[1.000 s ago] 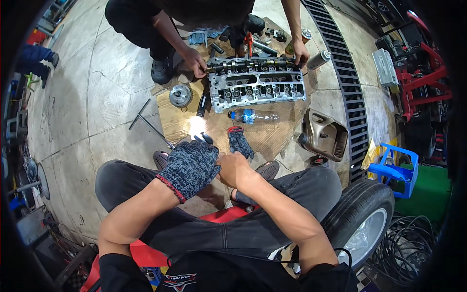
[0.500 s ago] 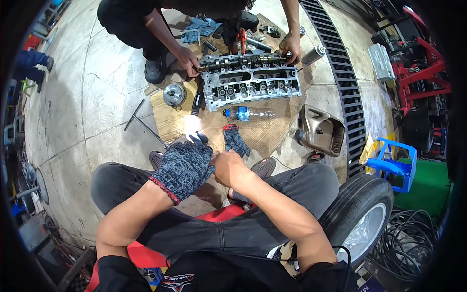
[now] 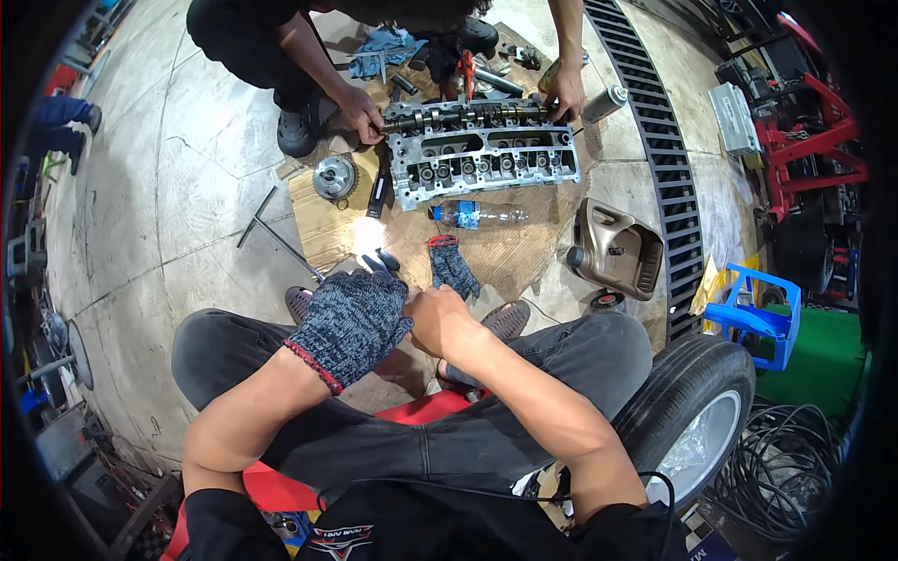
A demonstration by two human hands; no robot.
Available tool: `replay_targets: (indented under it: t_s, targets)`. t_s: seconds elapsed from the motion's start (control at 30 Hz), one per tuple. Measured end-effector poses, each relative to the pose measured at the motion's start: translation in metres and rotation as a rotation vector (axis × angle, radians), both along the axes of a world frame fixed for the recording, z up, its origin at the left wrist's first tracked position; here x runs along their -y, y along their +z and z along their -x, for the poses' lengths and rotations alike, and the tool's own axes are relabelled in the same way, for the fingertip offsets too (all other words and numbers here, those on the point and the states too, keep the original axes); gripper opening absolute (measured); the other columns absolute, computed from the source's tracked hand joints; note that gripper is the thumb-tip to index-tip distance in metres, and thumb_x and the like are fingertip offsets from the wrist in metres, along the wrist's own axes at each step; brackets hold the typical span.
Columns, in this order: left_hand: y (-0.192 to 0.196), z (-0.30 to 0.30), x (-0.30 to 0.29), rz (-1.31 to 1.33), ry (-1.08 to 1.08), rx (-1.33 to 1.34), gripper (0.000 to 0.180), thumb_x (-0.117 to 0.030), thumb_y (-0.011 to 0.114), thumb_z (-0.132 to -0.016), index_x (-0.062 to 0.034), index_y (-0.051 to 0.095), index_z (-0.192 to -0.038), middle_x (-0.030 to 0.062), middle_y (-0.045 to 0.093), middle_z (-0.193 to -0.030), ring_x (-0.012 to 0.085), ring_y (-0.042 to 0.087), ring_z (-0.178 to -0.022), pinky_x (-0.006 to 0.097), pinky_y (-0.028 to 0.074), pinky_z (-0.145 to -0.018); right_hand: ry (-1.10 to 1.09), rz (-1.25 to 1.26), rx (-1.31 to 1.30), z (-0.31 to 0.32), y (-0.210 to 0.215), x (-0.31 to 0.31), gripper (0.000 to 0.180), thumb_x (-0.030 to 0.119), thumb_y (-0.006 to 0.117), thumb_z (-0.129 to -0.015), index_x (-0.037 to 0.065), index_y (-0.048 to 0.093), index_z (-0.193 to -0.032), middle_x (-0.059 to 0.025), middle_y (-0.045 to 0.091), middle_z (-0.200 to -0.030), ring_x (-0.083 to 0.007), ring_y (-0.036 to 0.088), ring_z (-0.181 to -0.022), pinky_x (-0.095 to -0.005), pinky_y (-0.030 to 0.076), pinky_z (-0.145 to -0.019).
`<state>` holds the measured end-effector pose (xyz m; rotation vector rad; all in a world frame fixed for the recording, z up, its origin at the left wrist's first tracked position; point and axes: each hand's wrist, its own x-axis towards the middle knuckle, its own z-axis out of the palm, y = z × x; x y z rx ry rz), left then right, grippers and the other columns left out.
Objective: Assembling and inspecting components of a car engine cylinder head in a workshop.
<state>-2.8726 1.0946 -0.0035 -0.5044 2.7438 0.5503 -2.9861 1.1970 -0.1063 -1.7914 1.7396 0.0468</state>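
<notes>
A dark grey knitted glove with a red cuff covers my left hand [image 3: 351, 320], whose fingers are curled. My right hand [image 3: 443, 323] is bare and closed, its fingertips meeting the left hand's thumb side. What lies between the two hands is hidden. Just past my left fingers is a small dark object [image 3: 382, 260], too unclear to name. A matching glove [image 3: 453, 266] lies on the cardboard [image 3: 524, 251] beyond my right hand. Farther off rests an aluminium cylinder head [image 3: 486, 168]. Another person's hands [image 3: 359, 114] hold a camshaft [image 3: 463, 119] along its far side.
Around the cylinder head are a lit work light [image 3: 378, 194], a round gear [image 3: 334, 178], a plastic bottle [image 3: 482, 215] and a T-handle wrench [image 3: 281, 241]. To the right stand a brown jug [image 3: 617, 251], a spray can [image 3: 605, 105] and a tyre [image 3: 687, 393] beside my knee.
</notes>
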Motion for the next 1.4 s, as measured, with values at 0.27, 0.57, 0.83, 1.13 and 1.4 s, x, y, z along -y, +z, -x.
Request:
replay_targets:
  t_s: [0.27, 0.57, 0.83, 1.13, 1.4]
  targets:
    - [0.004, 0.003, 0.002, -0.04, 0.007, 0.044, 0.047, -0.032, 0.073, -0.06, -0.0048, 0.058, -0.095, 0.0144, 0.059, -0.089, 0.0306, 0.058, -0.084, 0.043, 0.045, -0.076, 0.007, -0.003, 0.035, 0.002, 0.002, 0.0, 0.026, 0.028, 0.07, -0.068, 0.01, 0.066, -0.086, -0.0112, 0.061, -0.09, -0.0264, 0.061, -0.085, -0.0378, 0.046, -0.074]
    - [0.0, -0.002, -0.001, 0.002, -0.011, -0.04, 0.044, -0.033, 0.073, -0.062, -0.0052, 0.058, -0.092, 0.0142, 0.058, -0.087, 0.03, 0.057, -0.085, 0.043, 0.045, -0.075, -0.04, 0.029, 0.061, 0.001, 0.001, -0.001, 0.027, 0.025, 0.072, -0.066, 0.01, 0.068, -0.089, -0.0116, 0.062, -0.09, -0.027, 0.061, -0.087, -0.0374, 0.045, -0.076]
    - [0.0, -0.001, -0.002, -0.005, -0.005, -0.039, 0.043, -0.033, 0.073, -0.062, -0.0054, 0.058, -0.091, 0.0148, 0.059, -0.085, 0.0308, 0.058, -0.084, 0.043, 0.046, -0.074, -0.042, -0.005, 0.095, 0.003, 0.007, 0.002, 0.027, 0.022, 0.071, -0.064, 0.008, 0.068, -0.087, -0.0127, 0.063, -0.09, -0.0274, 0.061, -0.087, -0.037, 0.045, -0.076]
    - [0.0, 0.0, 0.0, -0.026, -0.028, 0.003, 0.043, -0.033, 0.072, -0.062, -0.0064, 0.059, -0.093, 0.0141, 0.059, -0.087, 0.0302, 0.058, -0.085, 0.043, 0.046, -0.075, -0.039, 0.007, 0.098, 0.004, 0.009, 0.002, 0.027, 0.022, 0.071, -0.064, 0.008, 0.068, -0.086, -0.0136, 0.062, -0.087, -0.0283, 0.06, -0.086, -0.0384, 0.045, -0.076]
    - [-0.002, -0.006, -0.001, 0.017, -0.032, -0.104, 0.045, -0.032, 0.072, -0.062, -0.0053, 0.058, -0.095, 0.0147, 0.059, -0.088, 0.0307, 0.058, -0.085, 0.043, 0.045, -0.076, -0.025, 0.046, 0.073, 0.002, 0.004, 0.0, 0.028, 0.022, 0.07, -0.064, 0.007, 0.067, -0.088, -0.0129, 0.062, -0.088, -0.0277, 0.06, -0.086, -0.0379, 0.045, -0.076]
